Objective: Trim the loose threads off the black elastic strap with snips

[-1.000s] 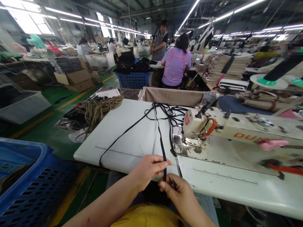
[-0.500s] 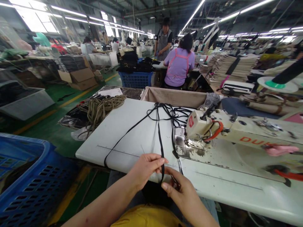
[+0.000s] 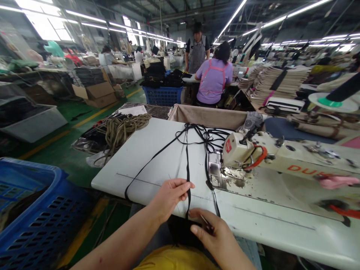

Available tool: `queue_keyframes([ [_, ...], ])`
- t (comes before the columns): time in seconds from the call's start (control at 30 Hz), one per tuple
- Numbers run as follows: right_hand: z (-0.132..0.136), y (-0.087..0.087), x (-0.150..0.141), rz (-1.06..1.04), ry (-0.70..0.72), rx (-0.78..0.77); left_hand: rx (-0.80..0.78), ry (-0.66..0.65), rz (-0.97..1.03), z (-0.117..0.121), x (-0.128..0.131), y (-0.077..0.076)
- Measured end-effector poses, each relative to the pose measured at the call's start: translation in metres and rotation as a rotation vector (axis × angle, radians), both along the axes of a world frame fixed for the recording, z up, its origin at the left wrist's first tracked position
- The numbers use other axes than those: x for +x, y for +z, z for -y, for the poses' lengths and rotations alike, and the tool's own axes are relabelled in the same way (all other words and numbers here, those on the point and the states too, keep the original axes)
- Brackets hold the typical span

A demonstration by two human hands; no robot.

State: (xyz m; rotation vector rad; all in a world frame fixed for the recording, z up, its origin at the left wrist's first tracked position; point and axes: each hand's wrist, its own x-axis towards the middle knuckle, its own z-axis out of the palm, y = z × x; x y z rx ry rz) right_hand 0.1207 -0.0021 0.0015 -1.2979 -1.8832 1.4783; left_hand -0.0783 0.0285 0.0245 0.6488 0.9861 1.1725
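Observation:
A narrow black strap [image 3: 188, 161] runs from a loose tangle [image 3: 199, 131] on the white sewing table [image 3: 146, 150] toward me. My left hand [image 3: 176, 193] pinches it between thumb and fingers near the table's front edge. Below that pinch the strap hangs over the edge. My right hand [image 3: 210, 228] is just right of its lower part, thumb and forefinger apart. Tucked in that hand is a small dark metal tool [image 3: 207, 224], mostly hidden by the fingers. Another length of strap [image 3: 216, 202] drops over the edge beyond the right hand.
A sewing machine [image 3: 253, 150] occupies the table's right side. Olive cords [image 3: 120, 129] are heaped at the far left corner. A blue basket [image 3: 56, 210] stands on the floor at left. Behind a beige fabric-lined bin [image 3: 208, 114], a person in purple [image 3: 213, 78] sits.
My left hand has shifted slightly left with the strap. The right hand has drawn apart from the left, its fingers more spread, and the metal tool shows more clearly.

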Motion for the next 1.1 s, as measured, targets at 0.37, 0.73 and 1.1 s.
queue_keyframes([
  [0.37,0.005,-0.014,0.003,0.226,0.252,0.005,0.028,0.142,0.067,-0.009,-0.015,0.008],
  [0.73,-0.001,0.006,-0.006,-0.1,0.022,-0.031,-0.01,-0.053,0.045,0.006,0.012,0.002],
  [1.1,0.006,-0.002,-0.007,-0.103,-0.004,-0.115,-0.036,-0.059,0.02,0.008,0.009,0.0],
])
